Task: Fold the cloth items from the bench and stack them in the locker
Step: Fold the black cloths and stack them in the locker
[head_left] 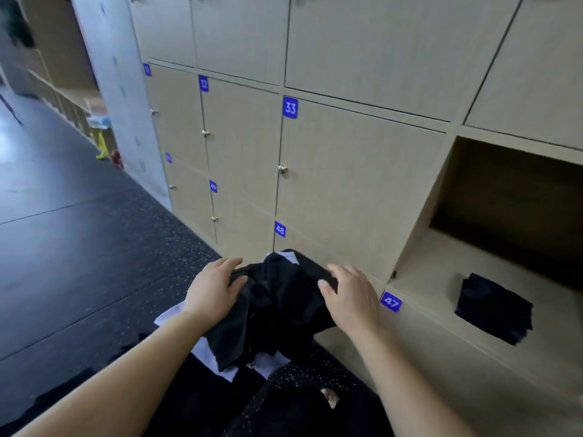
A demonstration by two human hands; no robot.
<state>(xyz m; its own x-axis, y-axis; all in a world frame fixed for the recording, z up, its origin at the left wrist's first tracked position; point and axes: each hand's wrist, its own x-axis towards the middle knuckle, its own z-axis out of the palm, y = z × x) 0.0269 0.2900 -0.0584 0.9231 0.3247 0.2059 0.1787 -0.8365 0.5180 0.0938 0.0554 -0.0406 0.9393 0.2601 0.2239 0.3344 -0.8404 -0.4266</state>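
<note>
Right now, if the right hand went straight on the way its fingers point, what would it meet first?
The right hand is touching the black cloth, so going straight on it would push into that first. Beyond the cloth stands the closed locker door tagged 48, though depth is unclear.

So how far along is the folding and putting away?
Done: one folded black cloth already lies in the open locker. In hand: the left hand and right hand hold a crumpled black cloth, not yet folded. Left: that one, plus a white cloth lying under it. Whether more remain out of view, I cannot tell.
</note>
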